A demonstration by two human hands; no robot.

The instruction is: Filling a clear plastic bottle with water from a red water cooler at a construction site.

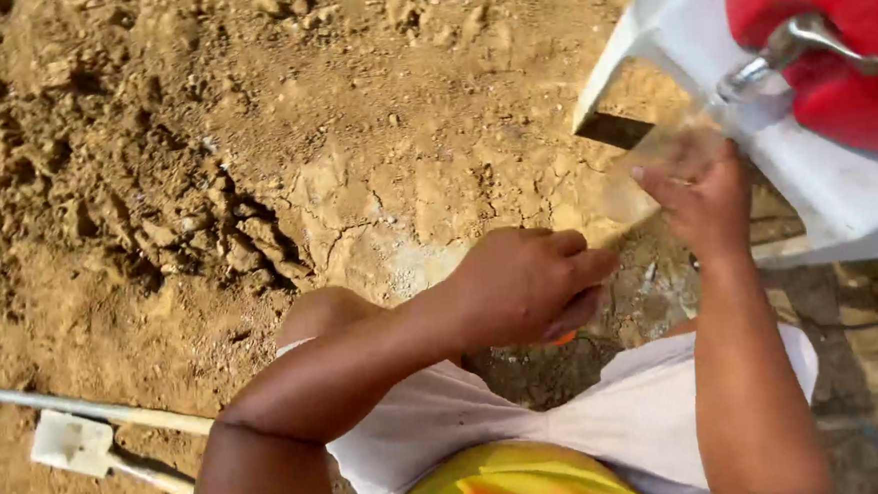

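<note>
My right hand (705, 201) holds a clear, see-through container (655, 155) tilted up to the metal tap (784, 50) of a red water tank (829, 46). The tank rests on a white stand (837, 206). My left hand (521, 285) is curled into a fist in front of my knee, over the wet ground. A small orange thing (564, 339) peeks out below its fingers. What that thing is cannot be made out.
Dry, cracked brown earth (355, 181) with loose clods (228, 238) spreads to the left. A flat white-bladed tool with a wooden handle (74, 444) and a long pale rod (77, 406) lie at the lower left. My white shorts (568, 411) fill the bottom.
</note>
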